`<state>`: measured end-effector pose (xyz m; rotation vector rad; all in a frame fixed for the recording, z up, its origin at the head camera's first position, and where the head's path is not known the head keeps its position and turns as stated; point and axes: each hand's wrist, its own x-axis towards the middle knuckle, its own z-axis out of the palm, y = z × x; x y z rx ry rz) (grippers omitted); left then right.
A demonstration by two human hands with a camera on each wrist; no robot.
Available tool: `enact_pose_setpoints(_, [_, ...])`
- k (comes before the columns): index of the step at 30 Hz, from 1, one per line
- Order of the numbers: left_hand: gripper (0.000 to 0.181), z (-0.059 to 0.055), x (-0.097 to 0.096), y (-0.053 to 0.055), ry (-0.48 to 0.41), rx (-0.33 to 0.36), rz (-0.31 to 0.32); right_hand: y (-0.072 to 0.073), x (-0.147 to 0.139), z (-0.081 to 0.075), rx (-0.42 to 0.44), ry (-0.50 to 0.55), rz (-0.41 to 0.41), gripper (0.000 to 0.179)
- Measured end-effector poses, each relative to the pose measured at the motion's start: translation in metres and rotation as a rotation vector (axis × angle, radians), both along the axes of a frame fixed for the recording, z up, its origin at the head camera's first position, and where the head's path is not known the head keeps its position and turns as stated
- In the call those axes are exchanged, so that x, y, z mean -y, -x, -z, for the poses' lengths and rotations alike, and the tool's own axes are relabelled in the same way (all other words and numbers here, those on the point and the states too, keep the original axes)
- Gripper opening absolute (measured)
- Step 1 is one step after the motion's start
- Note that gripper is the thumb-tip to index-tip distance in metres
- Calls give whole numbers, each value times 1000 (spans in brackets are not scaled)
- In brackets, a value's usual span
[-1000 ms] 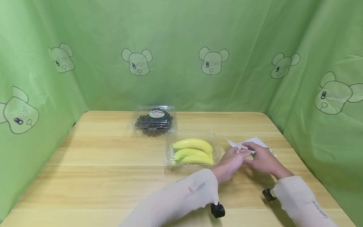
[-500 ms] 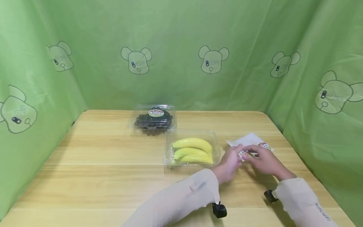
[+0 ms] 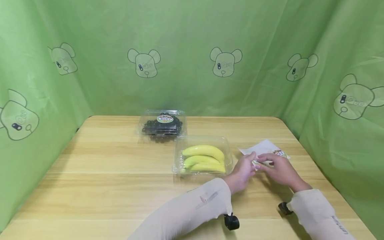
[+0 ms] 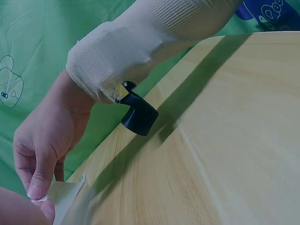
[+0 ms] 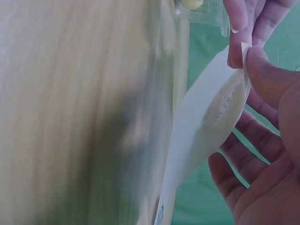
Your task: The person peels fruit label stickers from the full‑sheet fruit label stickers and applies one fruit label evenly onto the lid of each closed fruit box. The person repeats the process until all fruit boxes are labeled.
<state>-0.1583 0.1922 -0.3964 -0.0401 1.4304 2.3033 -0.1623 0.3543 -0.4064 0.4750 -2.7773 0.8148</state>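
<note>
A white sheet of stickers (image 3: 262, 147) lies at the right of the table, its near edge raised between both hands. A colourful oval sticker (image 3: 279, 153) shows on its right part. My left hand (image 3: 242, 170) pinches the sheet's near edge between thumb and fingers. Close beside it, my right hand (image 3: 279, 167) pinches the same edge with thumb and forefinger, other fingers spread beneath. In the right wrist view the sheet (image 5: 199, 119) bends, and an oval outline shows through its back. Whether a sticker has lifted off is hidden by the fingertips.
Left of the hands stands a clear plastic box (image 3: 177, 150) with bananas (image 3: 204, 151) inside. Behind it, a second clear box (image 3: 144, 117) holds dark grapes (image 3: 159, 128) and bears an oval sticker (image 3: 165, 119). Green cloth (image 3: 192, 93) hangs round the wooden table (image 3: 114, 193).
The sheet has turned and its near edge has been bent up between the hands. Both hands closed in on that edge, then stayed almost still over the last half second.
</note>
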Motion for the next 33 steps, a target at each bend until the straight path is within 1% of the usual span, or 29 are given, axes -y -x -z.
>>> enact_pose_setpoints(6, [53,0,1,0,10,-11,13,1,0,1,-41,-6,-14,12])
enact_pose_setpoints(9, [51,-1,0,0,18,-10,-1,1,0,2,-50,-9,-21,10])
enact_pose_setpoints(13, [52,-2,0,0,36,5,-23,2,0,3,-40,-10,-30,9])
enact_pose_setpoints(17, [54,-2,1,-1,35,18,-23,2,0,2,-16,-13,-31,10])
enact_pose_setpoints(21, [56,-4,2,-2,26,29,-15,2,0,1,7,-13,-25,13])
enact_pose_setpoints(27, [61,-3,4,-3,51,45,8,2,0,1,31,-14,-20,14])
enact_pose_setpoints(33, [62,-2,3,-2,42,42,9,2,1,1,40,-4,-14,12])
